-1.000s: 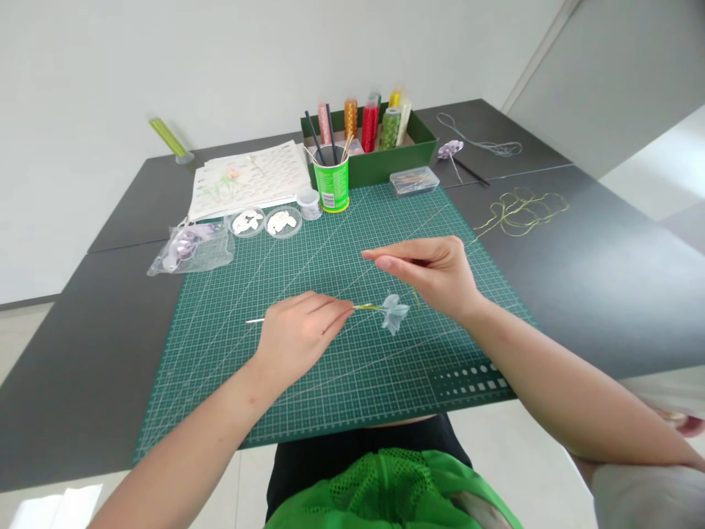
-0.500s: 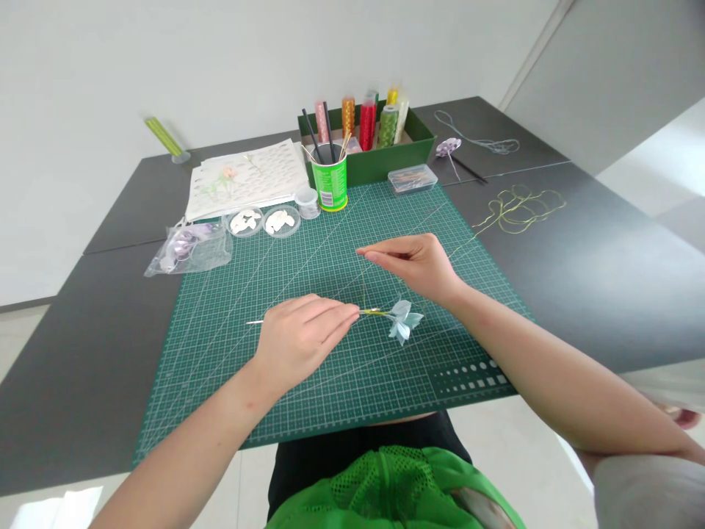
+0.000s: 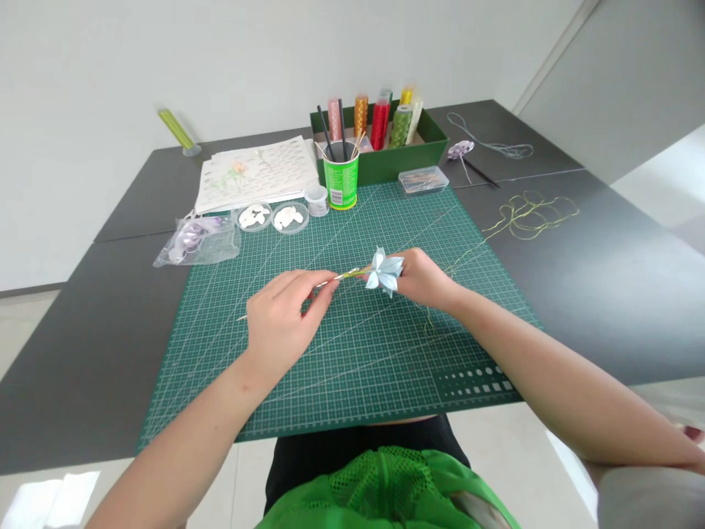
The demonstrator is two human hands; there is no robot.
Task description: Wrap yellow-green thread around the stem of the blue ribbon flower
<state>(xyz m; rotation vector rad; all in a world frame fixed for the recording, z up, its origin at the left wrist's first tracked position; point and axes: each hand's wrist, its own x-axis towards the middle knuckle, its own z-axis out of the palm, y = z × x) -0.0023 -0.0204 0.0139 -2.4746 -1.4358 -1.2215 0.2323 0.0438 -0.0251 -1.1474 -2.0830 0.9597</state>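
Note:
My left hand (image 3: 283, 312) pinches the stem of a pale blue flower (image 3: 384, 272), which points to the right above the green cutting mat (image 3: 330, 375). Yellow-green thread is wrapped on the stem (image 3: 349, 274) near the blossom. A thin white end of the stem sticks out to the left behind my palm. Behind the blossom is my right hand (image 3: 424, 278), closed, its fingertips at the wrapped part and partly hidden by the petals. Loose yellow-green thread (image 3: 537, 214) runs from near that hand to the table on the right.
A green tin (image 3: 342, 184) with sticks stands before a green box (image 3: 435, 150) of thread spools. Two dishes of white pieces (image 3: 290, 217), a bag of purple flowers (image 3: 192, 241) and paper sheets (image 3: 264, 176) lie left; a clear case (image 3: 423, 180) sits right of the tin.
My left hand has raised the flower and tilted it up to the right. My right hand has moved down to the stem, behind the blossom. The whole view has shifted slightly.

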